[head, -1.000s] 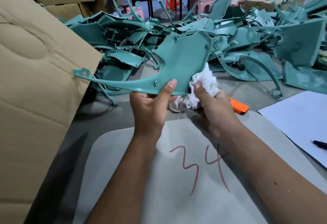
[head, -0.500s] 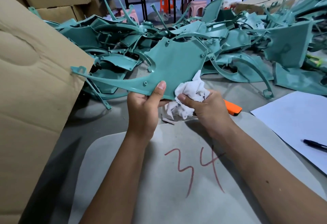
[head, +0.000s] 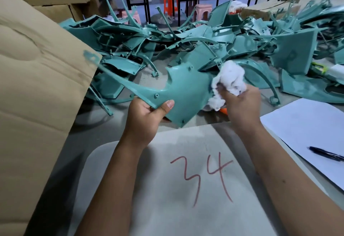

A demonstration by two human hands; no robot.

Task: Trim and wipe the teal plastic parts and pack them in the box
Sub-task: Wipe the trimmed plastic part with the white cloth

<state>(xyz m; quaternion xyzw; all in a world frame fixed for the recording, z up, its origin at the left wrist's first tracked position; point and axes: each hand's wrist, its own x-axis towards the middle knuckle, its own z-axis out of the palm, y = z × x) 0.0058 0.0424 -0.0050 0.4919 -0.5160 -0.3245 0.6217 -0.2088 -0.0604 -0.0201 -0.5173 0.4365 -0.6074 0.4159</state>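
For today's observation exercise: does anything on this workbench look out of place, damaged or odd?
Nothing looks damaged. The teal parts lie in a tangled heap, and an orange tool is mostly hidden under the white cloth and right hand.

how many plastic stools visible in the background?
3, as far as the view shows: an orange stool under the far table, a pink stool to its right, and another pink stool at left, partly behind teal parts. More may be hidden.
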